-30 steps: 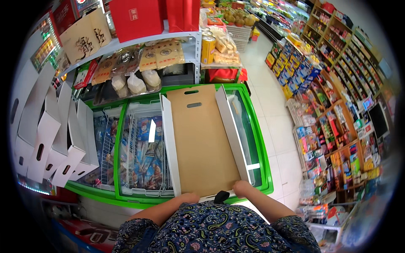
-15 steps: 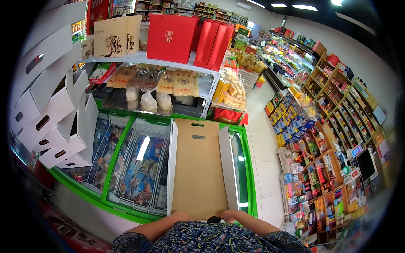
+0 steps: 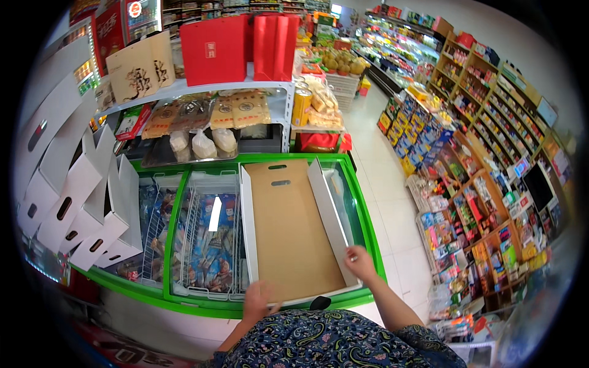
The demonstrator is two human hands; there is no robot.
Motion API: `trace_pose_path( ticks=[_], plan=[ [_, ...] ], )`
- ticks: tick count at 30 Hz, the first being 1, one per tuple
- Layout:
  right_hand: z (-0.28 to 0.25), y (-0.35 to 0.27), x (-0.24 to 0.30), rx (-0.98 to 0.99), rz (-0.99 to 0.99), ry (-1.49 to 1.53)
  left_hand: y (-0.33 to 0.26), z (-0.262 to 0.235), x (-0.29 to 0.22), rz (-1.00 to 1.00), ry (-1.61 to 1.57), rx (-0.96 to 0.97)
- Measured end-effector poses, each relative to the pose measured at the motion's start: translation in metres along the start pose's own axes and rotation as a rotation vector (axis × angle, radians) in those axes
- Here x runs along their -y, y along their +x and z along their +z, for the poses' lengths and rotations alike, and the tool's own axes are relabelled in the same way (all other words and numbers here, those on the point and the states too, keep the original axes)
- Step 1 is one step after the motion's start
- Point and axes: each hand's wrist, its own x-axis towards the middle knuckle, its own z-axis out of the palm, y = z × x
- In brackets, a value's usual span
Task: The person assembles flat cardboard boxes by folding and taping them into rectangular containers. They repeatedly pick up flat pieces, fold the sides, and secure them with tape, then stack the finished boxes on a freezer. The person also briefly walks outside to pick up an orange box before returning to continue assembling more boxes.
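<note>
A shallow cardboard box (image 3: 294, 233), brown inside with white side walls, lies across the green-rimmed chest freezer (image 3: 365, 236). Its far end has two slot-shaped handle holes. My left hand (image 3: 257, 299) is at the box's near left corner, fingers apart and a little blurred, holding nothing. At the near end of the right wall, my right hand (image 3: 361, 264) is closed, its fingers curled at the wall's edge; the fingertips are partly hidden.
Several white boxes with handle holes (image 3: 92, 214) stand nested on the freezer's left. Behind it, a metal shelf (image 3: 279, 92) carries red gift bags (image 3: 215, 52), beige bags (image 3: 138, 67) and packaged food (image 3: 202, 113). An aisle (image 3: 386, 196) runs right, beside stocked display racks (image 3: 472, 208).
Both hands have left the box's near edge; the right has moved up to the right wall, the left to the near left corner. The near end now shows a low white edge. My view has shifted.
</note>
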Motion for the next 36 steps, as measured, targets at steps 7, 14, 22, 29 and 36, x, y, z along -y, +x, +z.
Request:
trace_pose_path(
  ticks=[7,14,22,29,36],
  plan=[
    [0.027,-0.014,0.005,0.404,0.358,-0.356,-0.049,0.014,0.052,-0.971,-0.568,-0.157],
    [-0.008,0.02,0.022,0.616,0.264,0.125,-0.074,-0.007,0.077,-1.32,-1.02,-0.528],
    [0.042,0.171,-0.077,-0.126,0.317,0.021,-0.09,0.037,0.102,-1.31,-1.144,-0.608],
    [0.097,0.297,-0.117,-0.385,0.486,-0.063,-0.072,0.029,0.076,-1.329,-1.124,-0.698],
    [0.112,0.32,-0.091,-0.308,0.614,-0.24,-0.087,0.021,0.071,-1.27,-0.619,-0.417]
  ],
)
